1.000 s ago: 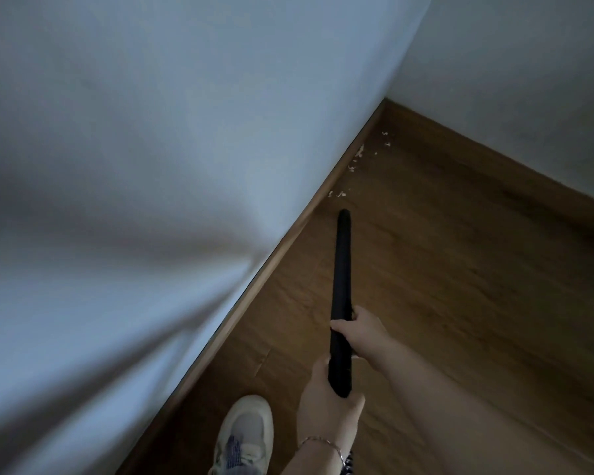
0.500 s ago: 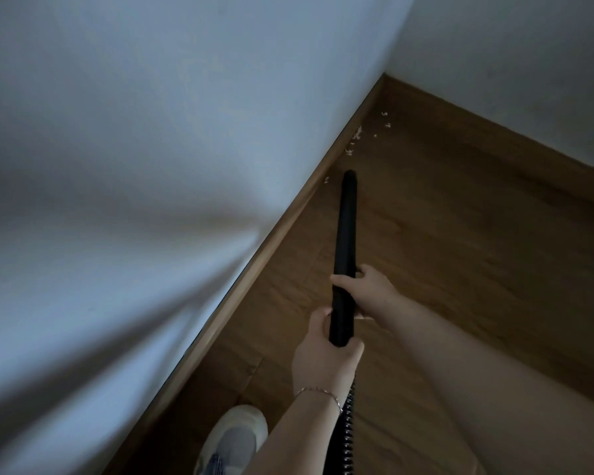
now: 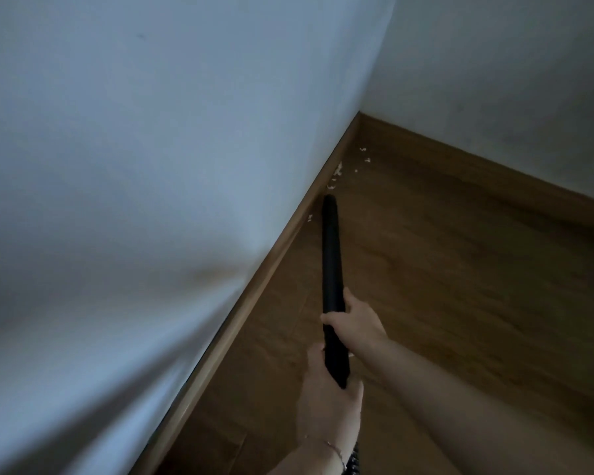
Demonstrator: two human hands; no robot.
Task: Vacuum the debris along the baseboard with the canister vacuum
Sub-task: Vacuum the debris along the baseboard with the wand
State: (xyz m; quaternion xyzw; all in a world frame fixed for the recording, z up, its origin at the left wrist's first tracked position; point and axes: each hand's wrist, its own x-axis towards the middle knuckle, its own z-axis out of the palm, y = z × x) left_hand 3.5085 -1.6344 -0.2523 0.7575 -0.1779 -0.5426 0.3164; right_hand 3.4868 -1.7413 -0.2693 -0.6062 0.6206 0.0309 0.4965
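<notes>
A long black vacuum wand (image 3: 332, 255) points toward the room's corner, its tip close to the wooden baseboard (image 3: 254, 286). My right hand (image 3: 357, 323) grips the wand's middle and my left hand (image 3: 330, 406) grips its rear end, where the ribbed hose (image 3: 354, 464) starts. Small white debris (image 3: 337, 171) lies along the baseboard just beyond the tip, and one bit (image 3: 310, 217) sits left of the tip. The canister is out of view.
A white wall (image 3: 151, 166) runs along the left and another wall (image 3: 511, 63) closes the corner at the back. Brown wooden floor (image 3: 460, 286) stretches to the right. More white specks (image 3: 366, 156) lie nearer the corner.
The wand tip has advanced along the baseboard toward the corner, past most of the nearer specks. My shoe has left the view as the camera moved forward.
</notes>
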